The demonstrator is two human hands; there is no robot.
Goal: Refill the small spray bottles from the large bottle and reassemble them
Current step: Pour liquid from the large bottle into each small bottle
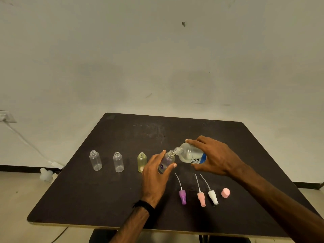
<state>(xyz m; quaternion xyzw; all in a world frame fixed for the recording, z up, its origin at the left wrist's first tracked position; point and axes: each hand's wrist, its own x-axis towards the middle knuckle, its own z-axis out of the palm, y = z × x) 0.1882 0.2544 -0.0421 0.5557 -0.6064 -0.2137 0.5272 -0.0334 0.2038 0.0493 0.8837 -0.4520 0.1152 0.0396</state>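
My right hand (214,157) grips the large clear bottle (190,155) with a blue label, tipped sideways so its open neck meets the mouth of a small purplish spray bottle (166,162). My left hand (154,176) holds that small bottle, tilted a little to the right, above the dark table (105,199). To the left stand three uncapped small bottles: two clear ones (95,160) (118,162) and a yellowish one (142,162). Near the front lie three spray heads with dip tubes, purple (182,196), pink (201,198) and white (213,196), plus a pink cap (225,192).
The table stands against a pale wall. On the floor at the left lie a white object (46,175) and a cable running from a wall socket (7,116). Bare tabletop stretches behind the bottles and at the front left.
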